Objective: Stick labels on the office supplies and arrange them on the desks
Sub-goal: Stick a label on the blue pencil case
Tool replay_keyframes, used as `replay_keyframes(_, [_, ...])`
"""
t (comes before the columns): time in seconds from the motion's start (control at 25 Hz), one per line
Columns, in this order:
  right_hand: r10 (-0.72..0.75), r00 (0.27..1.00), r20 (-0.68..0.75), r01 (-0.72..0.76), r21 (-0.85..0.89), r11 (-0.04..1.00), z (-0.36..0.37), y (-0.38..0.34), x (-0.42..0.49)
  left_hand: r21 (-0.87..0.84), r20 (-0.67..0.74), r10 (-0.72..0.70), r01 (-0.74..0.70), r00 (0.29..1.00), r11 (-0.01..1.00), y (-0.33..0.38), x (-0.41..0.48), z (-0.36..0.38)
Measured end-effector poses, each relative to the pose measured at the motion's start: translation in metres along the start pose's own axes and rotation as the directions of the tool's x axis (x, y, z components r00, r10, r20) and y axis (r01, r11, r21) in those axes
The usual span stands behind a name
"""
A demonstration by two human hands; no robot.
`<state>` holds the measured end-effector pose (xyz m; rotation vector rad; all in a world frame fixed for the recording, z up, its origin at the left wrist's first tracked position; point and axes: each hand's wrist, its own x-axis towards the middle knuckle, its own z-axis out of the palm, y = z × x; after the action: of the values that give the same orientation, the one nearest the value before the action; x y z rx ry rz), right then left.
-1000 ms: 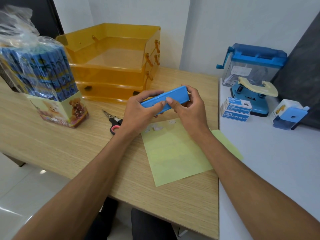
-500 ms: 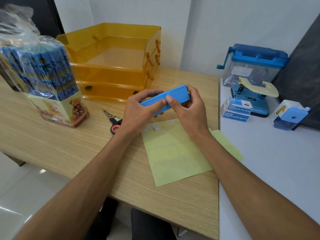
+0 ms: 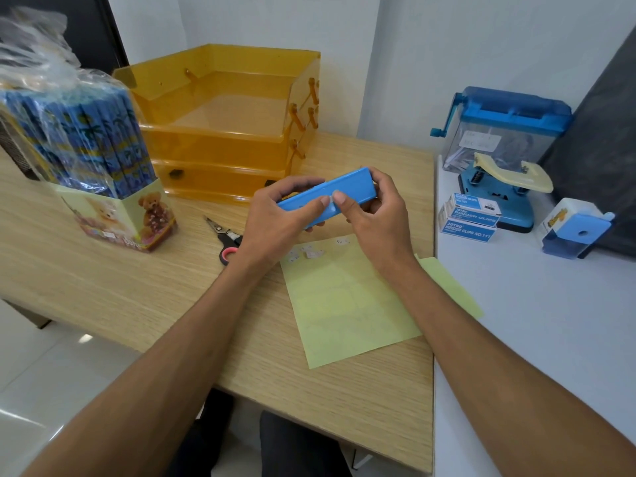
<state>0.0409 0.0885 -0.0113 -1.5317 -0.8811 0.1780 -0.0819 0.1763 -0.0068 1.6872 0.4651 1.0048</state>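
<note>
A: Hands?
B: I log left hand (image 3: 275, 218) and right hand (image 3: 375, 215) both curled round the blue case (image 3: 347, 187) — thumbs on its white label (image 3: 331, 198).
A: Where?
B: Held above the yellow sheet (image 3: 344, 304) on the desk (image 3: 120, 287).

My bare forearms reach in from the lower corners and converge ahead of me. My left hand (image 3: 275, 223) curls round the lower end of the blue case (image 3: 356, 184), thumb lying along its near face. My right hand (image 3: 377, 215) grips the higher end, its thumb tip pressed just beside the left thumb.
</note>
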Motion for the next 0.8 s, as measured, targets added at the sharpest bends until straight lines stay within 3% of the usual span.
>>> replay_keyframes(0.8, [0.045,0.999,-0.028,-0.043,0.091,0.995,-0.0019,-0.0049,-0.0006,0.031,-0.032,0.008,-0.007,0.999,1.0,0.0004,-0.0021,-0.0002])
